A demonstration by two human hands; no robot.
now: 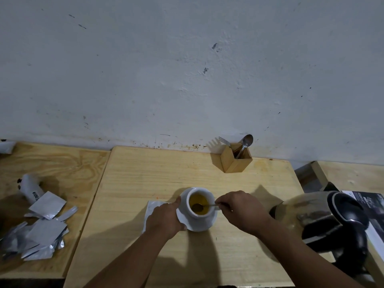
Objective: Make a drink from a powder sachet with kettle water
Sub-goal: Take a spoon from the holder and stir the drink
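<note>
A white cup stands on a white saucer at the middle of the wooden table. Yellow-brown liquid fills the cup. My left hand grips the cup's left side and the saucer edge. My right hand pinches the handle of a metal spoon, whose bowl sits in the liquid. A silver sachet lies flat on the table, partly hidden under my left hand. A glass and black kettle stands at the right.
A wooden holder with a fork and a spoon stands at the back by the wall. Several silver sachets lie piled on the left table. A dark box lies behind the kettle at the right edge.
</note>
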